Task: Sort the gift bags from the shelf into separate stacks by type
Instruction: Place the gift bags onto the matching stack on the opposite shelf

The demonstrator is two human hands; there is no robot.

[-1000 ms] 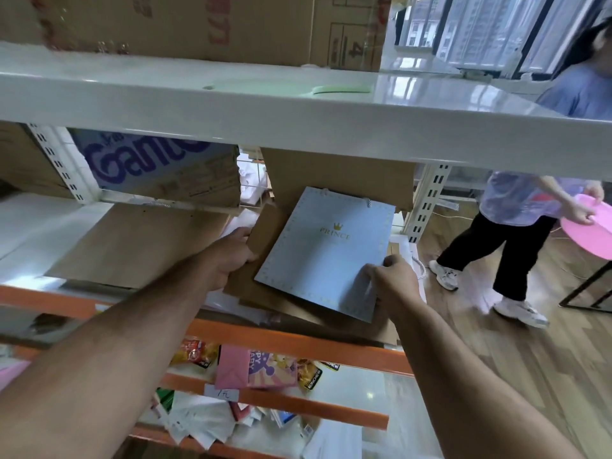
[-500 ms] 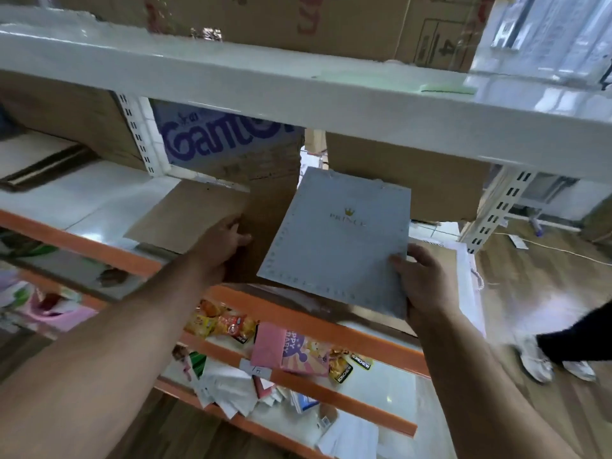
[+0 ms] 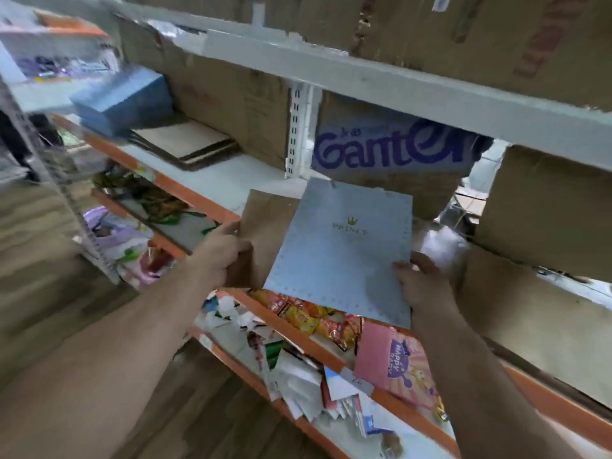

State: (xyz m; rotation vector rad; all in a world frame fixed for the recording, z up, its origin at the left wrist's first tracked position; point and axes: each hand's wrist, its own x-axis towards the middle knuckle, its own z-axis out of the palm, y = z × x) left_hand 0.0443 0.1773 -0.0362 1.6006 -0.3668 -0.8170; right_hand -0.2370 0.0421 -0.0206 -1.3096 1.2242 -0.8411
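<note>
Mid-frame, the left hand (image 3: 225, 251) is gripping the brown bag (image 3: 263, 226), the right hand (image 3: 422, 281) pinching the blue bag (image 3: 341, 260) by its edge, both bags likely handling light and floppy.

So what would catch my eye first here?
First, the pale blue bag with a gold crown, mid-frame, gripped at its lower right edge by the right hand. Beside it the left hand holds a brown bag. Below them, a pink bag lies among bright snack packets.
</note>
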